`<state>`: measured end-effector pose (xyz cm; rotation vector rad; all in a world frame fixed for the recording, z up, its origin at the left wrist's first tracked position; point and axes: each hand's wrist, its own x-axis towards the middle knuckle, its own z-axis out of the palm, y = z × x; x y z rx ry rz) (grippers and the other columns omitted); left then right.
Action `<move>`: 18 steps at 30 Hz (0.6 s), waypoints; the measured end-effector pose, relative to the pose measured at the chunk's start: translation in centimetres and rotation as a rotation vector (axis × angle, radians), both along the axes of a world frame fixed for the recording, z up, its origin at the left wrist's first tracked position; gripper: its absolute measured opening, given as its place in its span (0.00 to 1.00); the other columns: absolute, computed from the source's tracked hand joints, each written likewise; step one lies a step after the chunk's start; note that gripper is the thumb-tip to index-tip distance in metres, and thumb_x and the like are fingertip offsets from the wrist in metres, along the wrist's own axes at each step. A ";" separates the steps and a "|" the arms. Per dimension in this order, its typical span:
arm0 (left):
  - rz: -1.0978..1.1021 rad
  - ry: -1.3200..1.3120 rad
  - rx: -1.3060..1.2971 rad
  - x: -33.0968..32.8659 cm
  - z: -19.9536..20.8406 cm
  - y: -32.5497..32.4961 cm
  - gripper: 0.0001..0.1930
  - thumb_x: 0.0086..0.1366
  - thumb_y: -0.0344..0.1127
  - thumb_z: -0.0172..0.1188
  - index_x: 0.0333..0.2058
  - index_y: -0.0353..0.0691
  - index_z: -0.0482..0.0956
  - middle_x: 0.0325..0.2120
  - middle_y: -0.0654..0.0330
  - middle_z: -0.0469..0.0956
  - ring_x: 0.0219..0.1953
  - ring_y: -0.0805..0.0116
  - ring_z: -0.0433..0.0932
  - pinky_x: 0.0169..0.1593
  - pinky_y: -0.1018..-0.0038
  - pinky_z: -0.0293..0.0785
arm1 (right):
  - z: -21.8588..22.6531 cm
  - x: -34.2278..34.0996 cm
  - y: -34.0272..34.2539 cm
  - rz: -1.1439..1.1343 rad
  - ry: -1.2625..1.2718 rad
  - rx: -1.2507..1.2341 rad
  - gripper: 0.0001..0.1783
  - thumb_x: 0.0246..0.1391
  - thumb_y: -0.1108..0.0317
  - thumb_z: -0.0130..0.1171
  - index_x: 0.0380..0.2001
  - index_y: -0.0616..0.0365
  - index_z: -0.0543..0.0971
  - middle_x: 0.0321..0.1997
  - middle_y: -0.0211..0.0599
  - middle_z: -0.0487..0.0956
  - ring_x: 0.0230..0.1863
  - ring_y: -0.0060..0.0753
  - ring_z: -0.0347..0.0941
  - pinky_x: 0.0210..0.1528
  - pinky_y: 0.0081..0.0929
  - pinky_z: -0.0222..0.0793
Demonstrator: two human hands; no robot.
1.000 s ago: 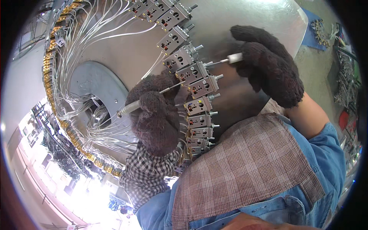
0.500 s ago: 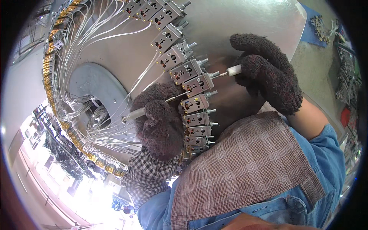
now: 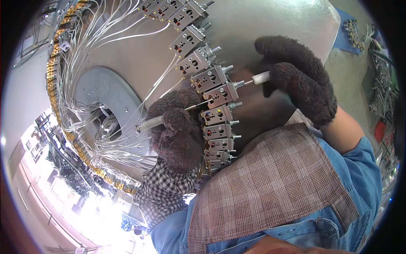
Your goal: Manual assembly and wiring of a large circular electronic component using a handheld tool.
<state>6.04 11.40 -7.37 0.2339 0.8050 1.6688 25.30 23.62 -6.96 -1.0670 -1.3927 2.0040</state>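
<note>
Both hands wear dark knitted gloves. My left hand (image 3: 177, 135) is closed round a thin screwdriver (image 3: 151, 123) with a pale handle. Its metal shaft reaches the slotted face of a small boxy metal control unit (image 3: 220, 95). From the other side, my right hand (image 3: 302, 80) pinches a white-handled driver (image 3: 261, 77), whose tip meets the threaded shaft of that same unit. The right fingertips are partly hidden behind the glove. More such units (image 3: 191, 64) stand in a curved row above and below it.
White wires (image 3: 80, 55) run from a curved rail of brass-coloured terminals (image 3: 51, 80) at the left. A grey disc (image 3: 91, 82) with a central hole carries wire bundles. The units lie along a shiny metal plate (image 3: 270, 21). A blue sheet with small parts (image 3: 353, 34) lies far right.
The row of units appears slightly further right in view. My right hand and its driver have shifted a little right. My left hand keeps its screwdriver at the same unit.
</note>
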 end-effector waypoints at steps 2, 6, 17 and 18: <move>-0.082 0.138 0.044 -0.7 -0.5 0.0 0.19 0.60 0.40 0.51 0.39 0.26 0.70 0.36 0.40 0.73 0.34 0.52 0.77 0.34 0.62 0.78 | -0.4 0.3 0.1 0.004 -0.042 -0.013 0.18 0.49 0.67 0.54 0.45 0.58 0.72 0.39 0.37 0.75 0.36 0.25 0.72 0.36 0.23 0.71; 0.046 0.173 0.040 -0.3 -0.5 0.1 0.18 0.60 0.40 0.53 0.38 0.26 0.70 0.35 0.41 0.73 0.35 0.53 0.77 0.34 0.61 0.78 | -0.4 0.1 0.2 0.068 -0.056 0.264 0.22 0.42 0.72 0.59 0.45 0.57 0.72 0.40 0.40 0.74 0.36 0.32 0.73 0.37 0.26 0.72; -0.098 0.160 -0.103 -0.1 1.1 0.7 0.18 0.60 0.44 0.52 0.37 0.31 0.71 0.33 0.50 0.75 0.35 0.59 0.76 0.38 0.65 0.75 | -0.7 0.6 0.2 0.101 -0.072 0.162 0.17 0.48 0.72 0.53 0.43 0.62 0.70 0.46 0.45 0.72 0.41 0.40 0.72 0.38 0.28 0.71; -0.101 0.158 -0.103 0.0 1.0 0.8 0.18 0.60 0.44 0.52 0.37 0.31 0.71 0.33 0.50 0.75 0.35 0.59 0.76 0.38 0.65 0.75 | -1.3 1.0 0.4 0.184 -0.191 0.537 0.17 0.47 0.74 0.53 0.43 0.62 0.70 0.45 0.45 0.72 0.41 0.42 0.72 0.39 0.30 0.71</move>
